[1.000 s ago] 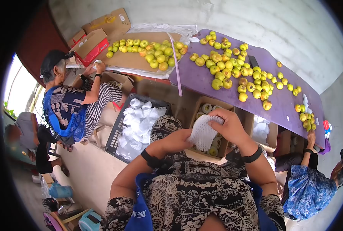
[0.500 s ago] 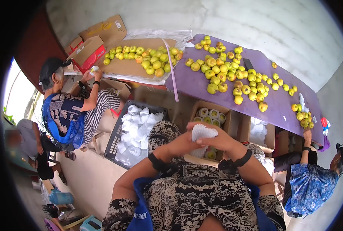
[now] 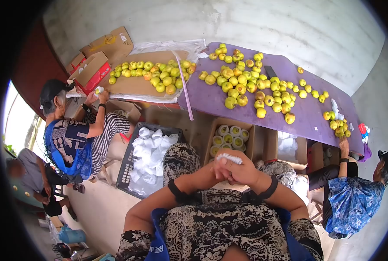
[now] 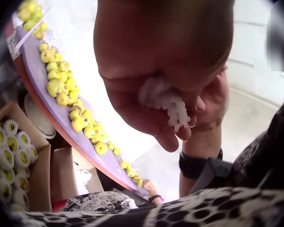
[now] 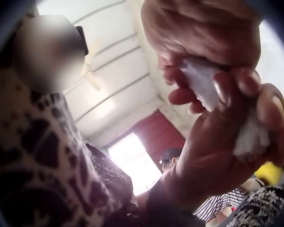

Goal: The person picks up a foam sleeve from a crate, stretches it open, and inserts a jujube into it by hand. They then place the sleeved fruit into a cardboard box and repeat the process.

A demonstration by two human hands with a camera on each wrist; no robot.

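Note:
A white foam fruit net [image 3: 229, 158] is crumpled between my two hands, in front of my body. My left hand [image 3: 204, 174] and right hand [image 3: 244, 172] meet around it, fingers curled over one another. Only a ridged white edge sticks out on top in the head view. In the left wrist view the scalloped end of the net [image 4: 177, 113] pokes out below my left hand [image 4: 156, 61]. Seen from the right wrist, the net [image 5: 201, 85] lies squeezed among fingers, my right hand [image 5: 203, 33] above.
Yellow-green apples [image 3: 246, 82] lie over a purple-covered table [image 3: 194, 95]. Beneath it, a cardboard box [image 3: 250, 150] holds apples in foam nets. A black crate [image 3: 126, 174] of white nets stands at left. One person [image 3: 72, 130] sits left, another [image 3: 355, 195] right.
The foam net was spread wide between my hands, then bunched up, and is now squeezed small between them. The hands have come together. The surroundings have shifted left and down in the head view.

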